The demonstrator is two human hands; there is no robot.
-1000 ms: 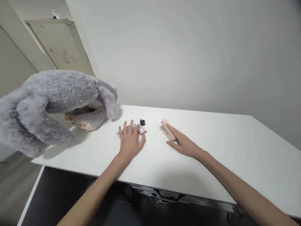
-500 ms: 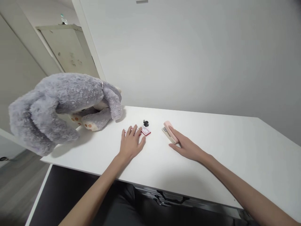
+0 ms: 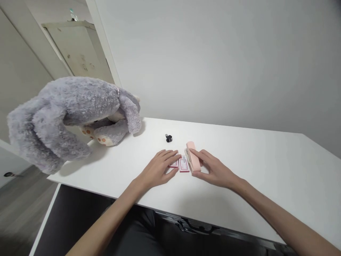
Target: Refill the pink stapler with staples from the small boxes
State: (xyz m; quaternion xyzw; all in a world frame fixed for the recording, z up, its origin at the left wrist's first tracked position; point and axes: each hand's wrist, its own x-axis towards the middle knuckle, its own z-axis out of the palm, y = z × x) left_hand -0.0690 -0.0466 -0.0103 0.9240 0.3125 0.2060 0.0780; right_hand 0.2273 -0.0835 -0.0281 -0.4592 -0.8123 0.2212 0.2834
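Observation:
My right hand (image 3: 215, 170) grips a pink and cream stapler (image 3: 195, 156) from its right side, with the stapler resting on the table. Against or very near the stapler's left side lies a small red-and-white box (image 3: 183, 165), with a little grey piece on its top. A second red-and-white box (image 3: 174, 164) lies just left of it, partly covered by my left hand (image 3: 161, 167). The fingers of that hand lie stretched over the box, thumb apart. Behind the boxes is a small black clip-like object (image 3: 168, 138), which neither hand touches.
A large grey plush toy (image 3: 80, 99) is slumped over the left end of the white table (image 3: 255, 170). A pale wall (image 3: 213, 64) rises behind the table. Below the front edge is a black handle (image 3: 197, 227).
My left hand and the boxes have slid right, up beside the stapler and away from the black object. My right hand has turned the stapler more upright in view and brought it slightly nearer.

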